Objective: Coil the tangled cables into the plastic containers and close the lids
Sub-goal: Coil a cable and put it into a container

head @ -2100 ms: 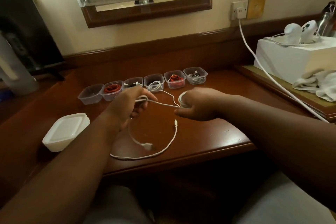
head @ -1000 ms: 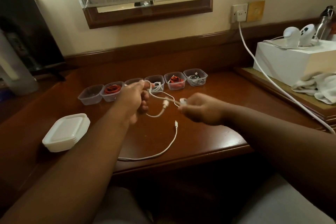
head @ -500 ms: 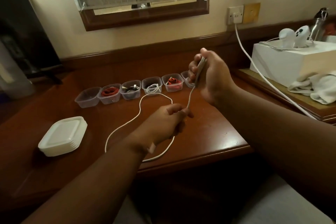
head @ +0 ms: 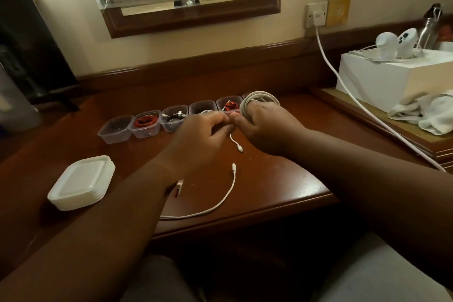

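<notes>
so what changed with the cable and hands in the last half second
The right hand came down from its raised position to the tub row, now holding a finished white coil wound round its fingers. The left hand moved up to meet it, pinching the cable's short free tail. The second cable, the lid stack and the tubs stayed put.

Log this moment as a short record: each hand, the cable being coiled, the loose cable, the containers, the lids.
right hand: holds the white coil wound round its fingers
left hand: pinches the coil's short tail by the right hand
loose cable: white, lies uncoiled on the desk
containers: a row of clear tubs, lids off; leftmost looks empty
lids: white stack at the desk's left
</notes>
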`<move>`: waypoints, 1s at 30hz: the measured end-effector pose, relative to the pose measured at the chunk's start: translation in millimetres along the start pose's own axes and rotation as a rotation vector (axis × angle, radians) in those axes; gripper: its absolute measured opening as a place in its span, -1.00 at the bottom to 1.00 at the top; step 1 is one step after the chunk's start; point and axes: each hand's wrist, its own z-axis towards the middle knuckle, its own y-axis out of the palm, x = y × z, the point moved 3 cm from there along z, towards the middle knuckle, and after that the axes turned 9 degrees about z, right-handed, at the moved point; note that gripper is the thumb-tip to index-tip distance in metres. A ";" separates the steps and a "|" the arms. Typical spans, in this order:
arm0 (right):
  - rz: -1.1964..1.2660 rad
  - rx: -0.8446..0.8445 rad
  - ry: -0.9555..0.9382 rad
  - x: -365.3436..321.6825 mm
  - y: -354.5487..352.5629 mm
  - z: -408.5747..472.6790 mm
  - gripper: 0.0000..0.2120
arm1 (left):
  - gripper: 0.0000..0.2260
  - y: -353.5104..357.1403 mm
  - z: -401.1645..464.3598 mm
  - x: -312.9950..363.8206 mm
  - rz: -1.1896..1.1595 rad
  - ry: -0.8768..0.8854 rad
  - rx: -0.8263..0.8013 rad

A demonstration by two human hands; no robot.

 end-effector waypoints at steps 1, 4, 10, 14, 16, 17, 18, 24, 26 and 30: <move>0.027 -0.002 0.007 0.9 1.3 -0.9 -0.58 | -0.93 -1.2 1.0 -2.4 -0.024 -0.004 0.010; 0.165 -0.109 0.059 4.4 9.8 -1.4 -0.52 | -0.88 1.7 -0.4 -7.5 -0.142 -0.044 -0.028; 0.824 -0.457 0.227 7.7 12.6 -4.6 -0.45 | -0.71 23.6 4.7 -17.2 -0.431 -0.113 -0.157; 1.000 -0.449 0.272 9.4 10.6 -2.8 -0.38 | -0.65 40.2 2.1 -14.1 -0.558 -0.150 -0.109; 1.052 -0.436 0.336 15.4 13.6 -1.3 -0.37 | -0.74 44.9 3.5 -14.3 -0.578 -0.167 -0.073; 1.059 -0.430 0.365 18.3 15.5 -0.5 -0.41 | -0.80 46.9 5.0 -15.4 -0.571 -0.169 -0.063; 1.053 -0.415 0.384 20.9 17.5 0.2 -0.44 | -0.84 48.0 6.1 -15.0 -0.567 -0.168 -0.055; 0.993 -0.104 0.339 29.6 23.1 18.0 -0.57 | -0.72 60.6 14.8 -15.2 -0.751 -0.235 0.079; 1.026 -0.038 0.354 33.9 30.1 24.5 -0.54 | -0.80 64.7 20.4 -18.2 -0.728 -0.276 0.153; 1.271 -0.075 0.550 40.3 46.3 35.2 -0.60 | -0.81 71.3 34.8 -32.7 -0.701 -0.409 0.260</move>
